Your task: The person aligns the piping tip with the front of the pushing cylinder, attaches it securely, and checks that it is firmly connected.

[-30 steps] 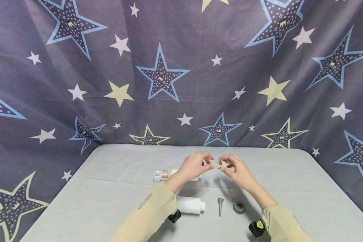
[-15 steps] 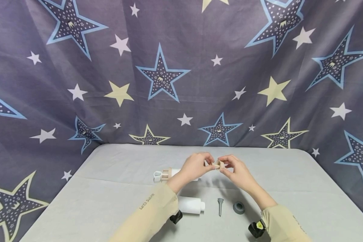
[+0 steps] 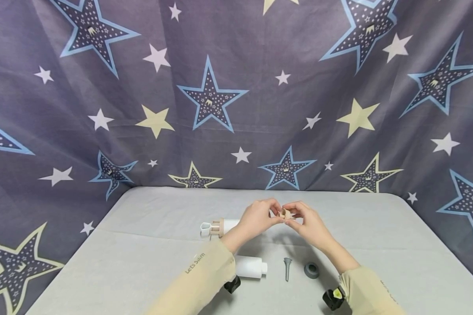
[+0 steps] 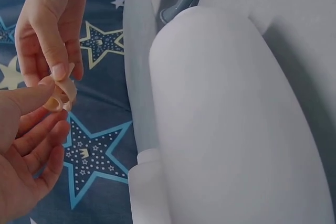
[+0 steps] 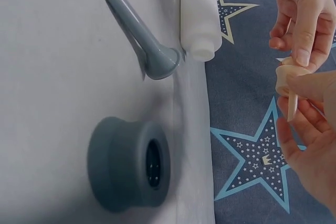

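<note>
Both hands meet above the table. My left hand (image 3: 258, 217) pinches one side of a small beige part with a ring-shaped rim (image 3: 285, 214). The fingertips of my right hand (image 3: 310, 223) pinch its other side. In the right wrist view the beige part (image 5: 286, 80) has a thin stem (image 5: 292, 106) pointing down past the right thumb. From the left wrist camera the beige part (image 4: 65, 90) shows a round opening. Fingers cover much of it in every view.
Behind the left wrist lies a white cylinder with a beige collar (image 3: 217, 227) and a white loop. A white bottle (image 3: 250, 267) lies beside the left sleeve. Nearer the right arm are a grey funnel-like piece (image 3: 287, 268) and a grey ring (image 3: 311, 270).
The left hand has moved slightly right, closer to the right hand. The stem visible between the hands earlier now hardly shows in the head view.
</note>
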Demonstrator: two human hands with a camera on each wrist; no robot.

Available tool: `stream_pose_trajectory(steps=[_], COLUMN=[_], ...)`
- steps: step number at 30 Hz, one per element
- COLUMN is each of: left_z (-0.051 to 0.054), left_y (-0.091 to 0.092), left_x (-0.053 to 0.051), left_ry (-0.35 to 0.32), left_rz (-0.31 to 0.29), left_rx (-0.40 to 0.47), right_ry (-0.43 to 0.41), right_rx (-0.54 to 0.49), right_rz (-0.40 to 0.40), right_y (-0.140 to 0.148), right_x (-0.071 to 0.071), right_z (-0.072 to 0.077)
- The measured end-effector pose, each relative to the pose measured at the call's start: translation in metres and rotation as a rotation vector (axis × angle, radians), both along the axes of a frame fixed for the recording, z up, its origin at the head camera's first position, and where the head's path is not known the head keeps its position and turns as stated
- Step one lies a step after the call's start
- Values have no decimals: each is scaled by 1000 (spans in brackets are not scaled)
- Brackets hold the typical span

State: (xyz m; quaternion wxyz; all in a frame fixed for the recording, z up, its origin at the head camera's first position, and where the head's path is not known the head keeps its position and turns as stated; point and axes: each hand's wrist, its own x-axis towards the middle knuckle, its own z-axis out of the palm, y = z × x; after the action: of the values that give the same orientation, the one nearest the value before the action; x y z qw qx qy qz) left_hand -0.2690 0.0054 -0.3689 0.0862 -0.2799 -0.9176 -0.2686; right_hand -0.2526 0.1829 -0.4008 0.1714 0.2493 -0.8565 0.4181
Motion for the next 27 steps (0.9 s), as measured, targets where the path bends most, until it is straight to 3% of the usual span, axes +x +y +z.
stream_pose_trajectory(steps=[20,27], left_z=[0,1], left_y=[1,0], left_x=[1,1], left_ry=[26,3], left_rz=[-37,-37], left_rx=[29,9], right_ry=[-67,-84], right_rx=[-102,-74], right_rz=[4,-6], right_y=[-3,-3], right_x=[6,6], right_z=[5,5])
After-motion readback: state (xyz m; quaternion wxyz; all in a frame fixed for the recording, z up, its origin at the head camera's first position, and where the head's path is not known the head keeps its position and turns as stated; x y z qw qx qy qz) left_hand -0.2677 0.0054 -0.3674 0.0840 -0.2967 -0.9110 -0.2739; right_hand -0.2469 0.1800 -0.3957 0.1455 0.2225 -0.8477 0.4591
